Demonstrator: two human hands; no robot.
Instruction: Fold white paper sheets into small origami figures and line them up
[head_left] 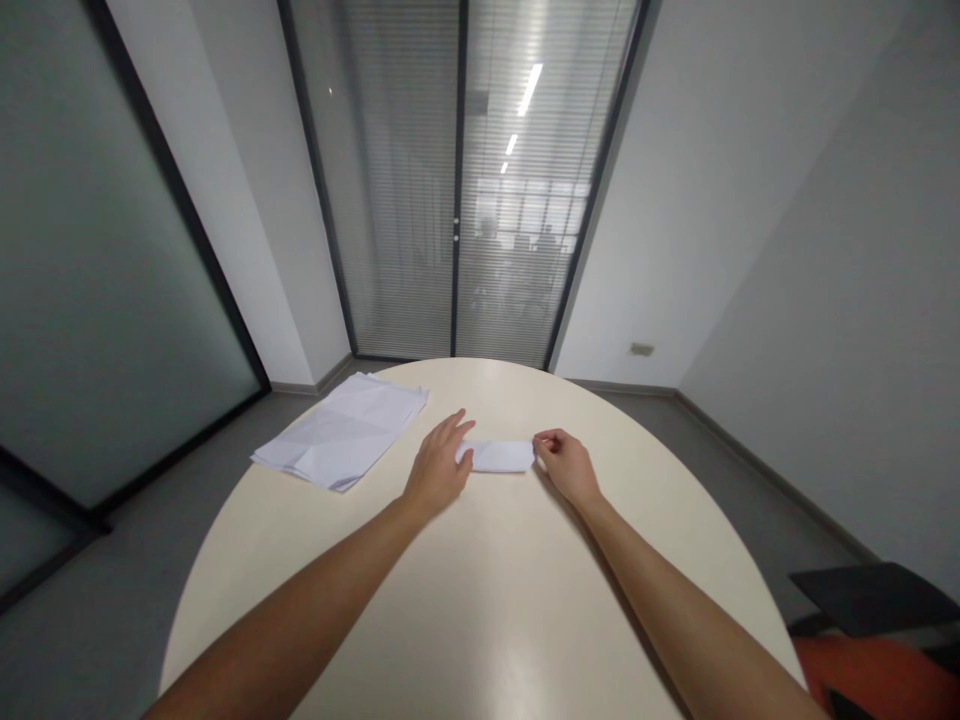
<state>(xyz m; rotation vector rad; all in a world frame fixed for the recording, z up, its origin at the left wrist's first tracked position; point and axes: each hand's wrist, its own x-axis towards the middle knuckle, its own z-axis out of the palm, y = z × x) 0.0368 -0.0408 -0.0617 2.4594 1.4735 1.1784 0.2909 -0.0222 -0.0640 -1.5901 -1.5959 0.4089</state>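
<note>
A small folded white paper (499,456) lies flat on the round cream table (480,600), between my hands. My left hand (439,465) rests on the paper's left end with the fingers stretched out flat and the thumb on the sheet. My right hand (564,462) is at the paper's right end, its fingers curled and pinching that edge. Both forearms reach in from the near edge of the table.
A loose stack of creased white sheets (345,432) lies at the table's far left. Glass doors with blinds (457,180) stand behind the table. A dark and orange chair (885,630) sits at the lower right.
</note>
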